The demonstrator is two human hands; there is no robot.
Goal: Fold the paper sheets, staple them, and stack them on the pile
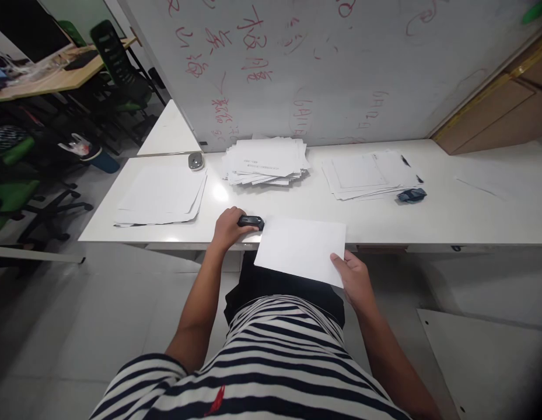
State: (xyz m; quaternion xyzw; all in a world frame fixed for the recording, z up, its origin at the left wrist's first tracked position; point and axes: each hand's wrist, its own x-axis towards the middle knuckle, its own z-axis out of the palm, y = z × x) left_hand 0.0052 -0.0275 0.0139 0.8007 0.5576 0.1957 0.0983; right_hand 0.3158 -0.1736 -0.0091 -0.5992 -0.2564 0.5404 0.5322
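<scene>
My left hand (229, 227) is closed around a small black stapler (251, 221) near the table's front edge. The stapler's front end meets the upper left corner of some white paper (301, 245); whether its jaws are around that corner, I cannot tell. My right hand (353, 275) pinches the paper at its lower right, thumb on top and fingers underneath. The paper is blank on top and hangs partly over the table edge, above my lap. How many sheets it has does not show.
On the white table (288, 201) lie a thick paper pile (266, 160), a left stack (161, 192) with a grey mouse (195, 161), and a right stack (367, 175) beside a dark blue object (411, 195). Behind stands a whiteboard (332, 70); a cardboard box (493, 105) is at right.
</scene>
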